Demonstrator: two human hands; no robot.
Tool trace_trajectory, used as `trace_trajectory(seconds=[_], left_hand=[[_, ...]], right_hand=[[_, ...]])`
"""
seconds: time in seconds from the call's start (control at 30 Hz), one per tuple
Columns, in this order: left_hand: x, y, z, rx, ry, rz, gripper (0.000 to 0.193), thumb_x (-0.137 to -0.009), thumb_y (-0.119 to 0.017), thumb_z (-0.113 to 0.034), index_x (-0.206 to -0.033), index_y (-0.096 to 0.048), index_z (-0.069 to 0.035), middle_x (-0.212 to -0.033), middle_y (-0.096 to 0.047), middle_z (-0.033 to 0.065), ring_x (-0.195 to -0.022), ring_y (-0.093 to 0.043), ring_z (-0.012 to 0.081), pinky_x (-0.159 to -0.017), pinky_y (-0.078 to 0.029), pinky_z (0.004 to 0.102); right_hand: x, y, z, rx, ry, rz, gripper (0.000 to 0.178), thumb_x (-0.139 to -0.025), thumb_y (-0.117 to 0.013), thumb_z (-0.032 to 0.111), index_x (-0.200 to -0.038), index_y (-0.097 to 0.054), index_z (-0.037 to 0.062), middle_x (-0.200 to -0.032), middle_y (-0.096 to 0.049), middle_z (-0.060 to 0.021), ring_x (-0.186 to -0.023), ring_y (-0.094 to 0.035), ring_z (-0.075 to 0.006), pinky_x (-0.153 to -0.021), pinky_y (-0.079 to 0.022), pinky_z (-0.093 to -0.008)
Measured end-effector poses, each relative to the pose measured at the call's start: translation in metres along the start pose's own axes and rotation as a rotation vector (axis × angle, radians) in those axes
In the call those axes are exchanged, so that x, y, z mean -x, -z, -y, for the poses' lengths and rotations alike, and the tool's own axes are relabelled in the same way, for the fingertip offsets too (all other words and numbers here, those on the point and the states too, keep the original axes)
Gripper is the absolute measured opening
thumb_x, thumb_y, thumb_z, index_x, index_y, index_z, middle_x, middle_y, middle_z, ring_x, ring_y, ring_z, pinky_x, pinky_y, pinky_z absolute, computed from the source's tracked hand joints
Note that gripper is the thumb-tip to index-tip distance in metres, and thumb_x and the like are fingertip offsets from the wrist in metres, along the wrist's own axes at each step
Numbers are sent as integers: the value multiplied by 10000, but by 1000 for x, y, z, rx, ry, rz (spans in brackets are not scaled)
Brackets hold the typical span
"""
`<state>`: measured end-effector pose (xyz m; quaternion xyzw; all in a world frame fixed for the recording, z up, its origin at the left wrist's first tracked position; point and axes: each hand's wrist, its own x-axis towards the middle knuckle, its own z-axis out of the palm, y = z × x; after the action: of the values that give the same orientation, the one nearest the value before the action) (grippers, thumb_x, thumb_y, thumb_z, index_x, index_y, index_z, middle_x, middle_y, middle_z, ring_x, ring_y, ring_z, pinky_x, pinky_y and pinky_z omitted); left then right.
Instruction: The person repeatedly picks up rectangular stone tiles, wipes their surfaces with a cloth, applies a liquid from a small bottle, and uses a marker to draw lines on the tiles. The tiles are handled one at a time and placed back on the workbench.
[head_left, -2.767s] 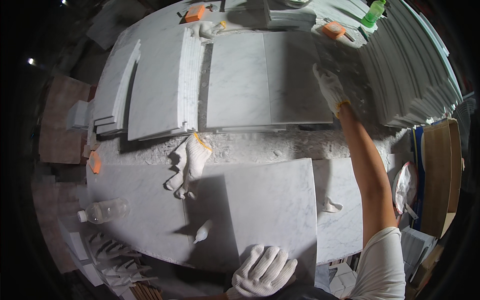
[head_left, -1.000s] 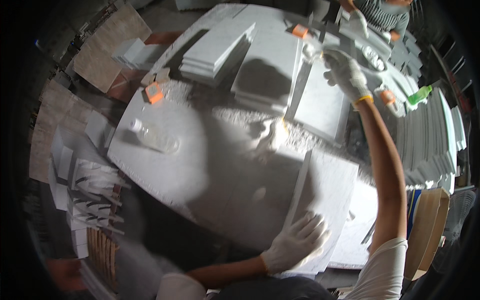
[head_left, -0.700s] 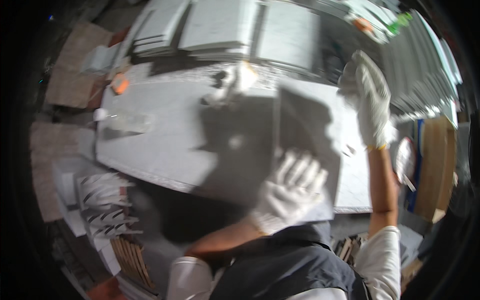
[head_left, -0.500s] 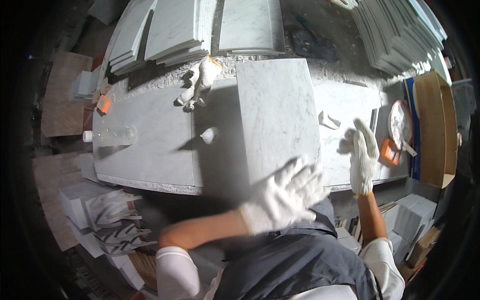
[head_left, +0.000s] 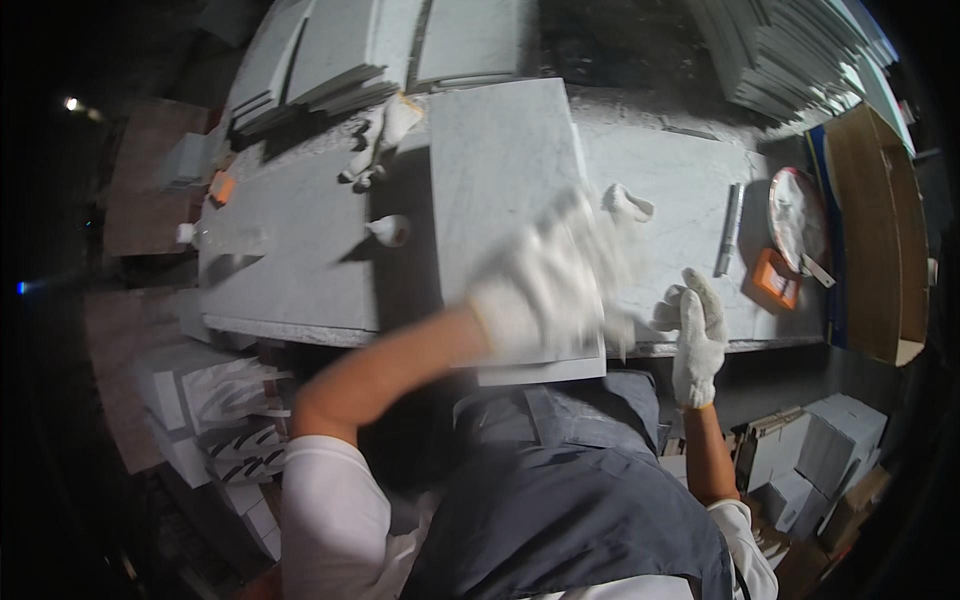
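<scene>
My left hand (head_left: 545, 280), in a white knit glove, is over the lower right part of a pale grey-veined marble slab (head_left: 500, 150). It is blurred, but its outline is spread with the thumb apart; whether it presses on the slab I cannot tell. Under the slab, the edge of another pale piece (head_left: 545, 372) shows at the near side. My right hand (head_left: 697, 340), gloved alike, hovers near the worktable's front edge with its fingers extended and nothing in them. Between the hands and farther back lies a small crumpled white piece (head_left: 628, 203). A grey metal strip (head_left: 731, 230) is beyond my right hand.
At right are an orange box (head_left: 775, 278), a red-rimmed dish (head_left: 795, 210) and an open cardboard box (head_left: 870, 230). Left of the slab are a small white nozzled container (head_left: 388, 230), loose gloves (head_left: 375, 140) and a clear bottle (head_left: 230, 236). Slab stacks (head_left: 335, 45) line the back.
My left hand has swept forward up the slab from its near end. My right hand has drawn back toward me, uncovering the metal strip. The whole view has shifted slightly.
</scene>
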<state>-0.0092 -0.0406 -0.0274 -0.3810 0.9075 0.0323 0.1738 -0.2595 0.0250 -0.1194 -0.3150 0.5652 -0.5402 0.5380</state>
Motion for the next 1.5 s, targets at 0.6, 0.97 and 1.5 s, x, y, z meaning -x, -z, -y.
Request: trace_trajectory(seconds=[0.6,0.97,1.5], left_hand=[[95,-63,-53,317,249,-718,636,-1021,-486,-608,-1350,-650,-89,-1415,-585,159,-1346,-522,424,-1121,-435,553],[-27,-18,87,95,333,-276,848,-1013,-251,-695,-1592,-361,-87,-1667,-298,199,-1565,-241,328,-1279,-90,515],[135,-62,-67,1225,1002,-1081,222,-1032,-612,-146,-1161,-699,14,-1146,-701,115,-1007,-646,158,-895,-546,329]], right_hand=[[15,22,-51,329,201,234,462,-1111,-465,385,-940,-636,-9,-719,-677,-104,-584,-643,-162,-540,-519,-284],[31,19,-44,303,40,192,307,-1089,-542,263,-1127,-670,-14,-846,-709,-100,-665,-673,-163,-619,-575,-301],[24,-12,0,542,625,226,363,-977,-600,127,-1302,-655,-25,-1280,-654,-212,-1095,-684,-291,-940,-556,-368]])
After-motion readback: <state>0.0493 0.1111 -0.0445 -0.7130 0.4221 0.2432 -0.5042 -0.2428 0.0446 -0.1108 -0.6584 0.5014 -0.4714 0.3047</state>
